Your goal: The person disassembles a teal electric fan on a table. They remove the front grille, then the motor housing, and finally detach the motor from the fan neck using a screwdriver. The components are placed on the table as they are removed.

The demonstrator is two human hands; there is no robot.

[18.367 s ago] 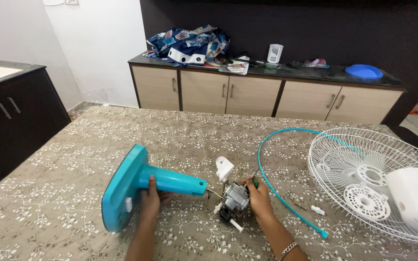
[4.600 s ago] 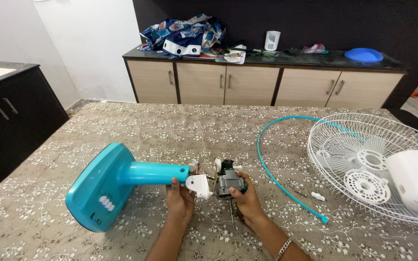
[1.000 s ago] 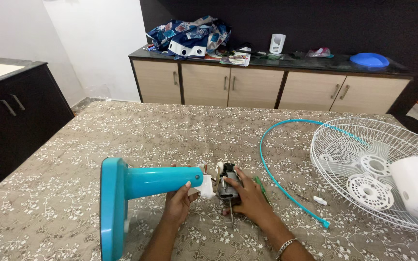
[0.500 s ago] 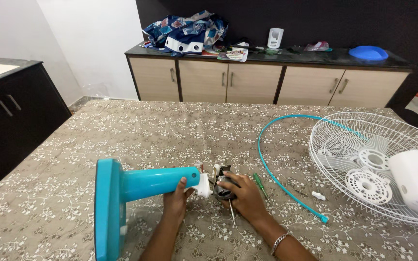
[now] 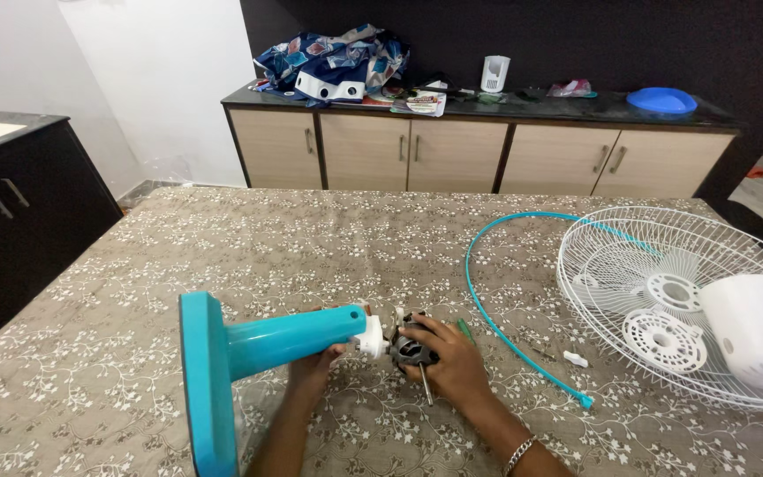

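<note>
The bench (image 5: pixel 222 238), covered in a floral cloth, carries everything. To the right lies the white wire fan guard (image 5: pixel 664 256) with a white housing (image 5: pixel 757 340) resting in it, and a teal rim ring (image 5: pixel 505 300) curves beside it. The teal fan stand (image 5: pixel 258 353) lies on its side, its flat base now edge-on to the camera; a few seconds ago the base faced more broadly upward, so the stand has been rolled and drawn closer. The left hand (image 5: pixel 315 371) has a closed grip under the neck of the stand. The right hand (image 5: pixel 448 358) is closed around the dark motor (image 5: pixel 412 349), pressing it against the white joint piece (image 5: pixel 371 336) at the stand's tip. Earlier motor and stand were apart; now they touch. A small white part (image 5: pixel 576 359) lies near the ring.
</note>
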